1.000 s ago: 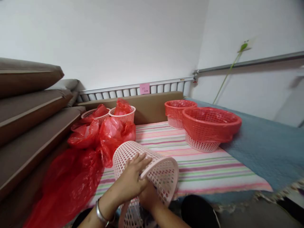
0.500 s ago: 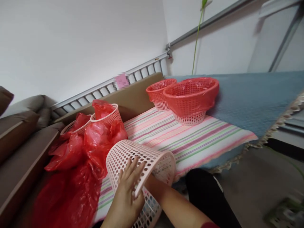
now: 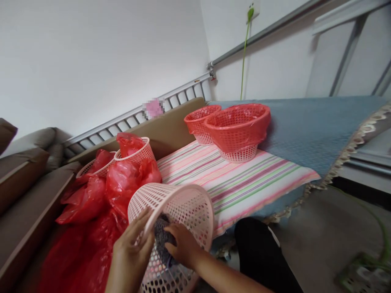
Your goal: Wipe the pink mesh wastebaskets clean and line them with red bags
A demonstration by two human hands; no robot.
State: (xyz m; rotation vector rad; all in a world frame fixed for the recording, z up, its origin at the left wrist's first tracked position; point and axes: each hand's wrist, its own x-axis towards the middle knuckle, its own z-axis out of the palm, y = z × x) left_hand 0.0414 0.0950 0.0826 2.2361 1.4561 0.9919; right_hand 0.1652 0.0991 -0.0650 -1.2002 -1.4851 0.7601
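A pale pink perforated plastic basket (image 3: pixel 195 195) lies tipped on its side, its opening turned toward me. My left hand (image 3: pixel 134 240) grips its rim on the left, fingers outside and thumb toward the opening. Inside the basket, my right hand (image 3: pixel 185 246) is closed on a dark grey cloth (image 3: pixel 163 238), which rests against the inner wall. Left of the basket lie crumpled red plastic bags (image 3: pixel 125 183).
Two pink baskets lined with red bags (image 3: pixel 238 126) stand on a striped cloth (image 3: pixel 256 179). Further left are more pink baskets (image 3: pixel 143 152) holding red bags. A brown sofa cushion (image 3: pixel 27 191) borders the left; a blue cover (image 3: pixel 305 126) lies right.
The basket has turned so its opening faces me more. My right hand, hidden inside before, now shows with the grey cloth. My left hand has shifted left along the rim.
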